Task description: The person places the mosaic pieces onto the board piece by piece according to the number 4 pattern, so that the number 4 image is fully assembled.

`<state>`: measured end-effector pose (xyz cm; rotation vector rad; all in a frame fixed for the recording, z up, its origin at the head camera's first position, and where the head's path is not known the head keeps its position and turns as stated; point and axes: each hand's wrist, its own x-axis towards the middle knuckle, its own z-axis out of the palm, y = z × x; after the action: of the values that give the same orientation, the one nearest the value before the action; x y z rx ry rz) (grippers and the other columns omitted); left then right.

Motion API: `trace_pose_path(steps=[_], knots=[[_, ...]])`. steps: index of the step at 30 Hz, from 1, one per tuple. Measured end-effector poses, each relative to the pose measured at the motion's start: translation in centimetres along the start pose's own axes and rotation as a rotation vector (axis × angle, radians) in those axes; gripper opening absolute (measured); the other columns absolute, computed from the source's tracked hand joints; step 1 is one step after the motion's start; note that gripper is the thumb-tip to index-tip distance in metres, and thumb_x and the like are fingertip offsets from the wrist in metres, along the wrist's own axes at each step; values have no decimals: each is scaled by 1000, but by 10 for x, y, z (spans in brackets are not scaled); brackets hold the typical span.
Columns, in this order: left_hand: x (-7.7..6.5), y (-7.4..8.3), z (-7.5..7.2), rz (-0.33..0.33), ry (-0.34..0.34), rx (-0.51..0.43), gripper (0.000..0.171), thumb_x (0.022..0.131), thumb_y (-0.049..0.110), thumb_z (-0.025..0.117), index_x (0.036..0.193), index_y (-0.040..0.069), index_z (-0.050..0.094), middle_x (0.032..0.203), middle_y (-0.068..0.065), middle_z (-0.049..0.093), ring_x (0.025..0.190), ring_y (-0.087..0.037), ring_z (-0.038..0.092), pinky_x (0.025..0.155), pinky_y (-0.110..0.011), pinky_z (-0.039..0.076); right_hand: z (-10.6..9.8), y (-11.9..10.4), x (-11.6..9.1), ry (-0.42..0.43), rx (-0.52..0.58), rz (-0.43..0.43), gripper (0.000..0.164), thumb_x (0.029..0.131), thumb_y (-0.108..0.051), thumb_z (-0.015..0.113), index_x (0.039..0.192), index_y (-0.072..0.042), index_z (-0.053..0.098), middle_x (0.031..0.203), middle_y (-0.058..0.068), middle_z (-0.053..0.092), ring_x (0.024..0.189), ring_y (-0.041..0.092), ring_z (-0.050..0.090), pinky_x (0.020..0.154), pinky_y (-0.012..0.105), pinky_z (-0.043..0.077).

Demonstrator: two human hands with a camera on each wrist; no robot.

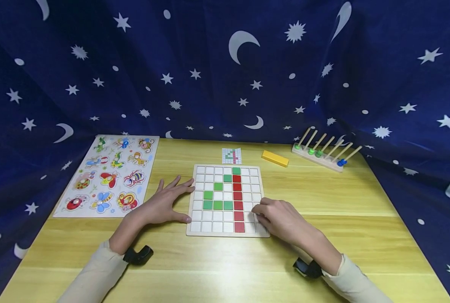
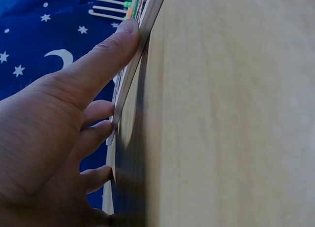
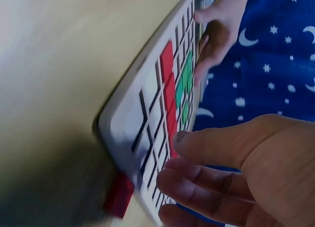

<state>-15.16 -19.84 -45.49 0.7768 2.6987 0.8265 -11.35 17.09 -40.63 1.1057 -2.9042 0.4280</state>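
Observation:
A square wooden grid board (image 1: 206, 226) lies mid-table with white, red and green squares. Red squares (image 1: 238, 196) form a column. Green squares (image 1: 218, 205) make a row and a diagonal to its left. My left hand (image 1: 168, 203) rests at the board's left edge, thumb (image 2: 129, 29) and fingertips touching it, fingers spread. Over the board's right edge hovers my right hand (image 1: 281, 219), fingers loosely bent. Nothing shows between its thumb and fingers in the right wrist view. There, a red block (image 3: 118, 195) lies beside the board edge; the hand hides it from the head view.
A small pattern card (image 1: 231, 156) lies behind the board, with a yellow bar (image 1: 275, 158) to its right. A wooden peg rack (image 1: 319, 160) with green and blue beads stands back right. An insect puzzle board (image 1: 111, 176) lies left. Starry blue cloth surrounds the table.

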Motion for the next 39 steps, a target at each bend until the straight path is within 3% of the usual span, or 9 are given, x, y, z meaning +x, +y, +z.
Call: trace_pose_path(steps=[14, 20, 28, 39], knots=[[0, -1, 1, 2, 0, -4, 93, 73, 58, 83, 150, 19, 47, 163, 2, 25, 151, -35, 6, 112, -70, -8, -5, 23, -17, -50, -22, 152, 28, 77, -1, 81, 104, -6, 74, 88, 0, 61, 64, 10, 46, 56, 26, 43], [0, 0, 1, 0, 0, -2, 94, 73, 58, 82, 151, 19, 47, 163, 1, 25, 151, -35, 7, 112, -70, -8, -1, 27, -17, -74, -4, 163, 25, 77, 0, 79, 102, -5, 74, 88, 0, 61, 65, 10, 47, 57, 27, 43], [0, 0, 1, 0, 0, -5, 93, 73, 58, 82, 150, 19, 47, 164, 2, 25, 151, -35, 6, 112, -69, -8, 2, 32, -16, -46, -13, 144, 18, 75, -1, 80, 88, -7, 70, 77, -3, 55, 62, 10, 45, 55, 26, 41], [0, -2, 2, 2, 1, -3, 94, 73, 61, 81, 150, 20, 47, 164, 3, 24, 152, -34, 6, 112, -69, -9, -4, 33, -12, -26, -32, 145, 17, 76, -3, 80, 87, -8, 68, 77, -4, 52, 59, 10, 43, 53, 26, 40]])
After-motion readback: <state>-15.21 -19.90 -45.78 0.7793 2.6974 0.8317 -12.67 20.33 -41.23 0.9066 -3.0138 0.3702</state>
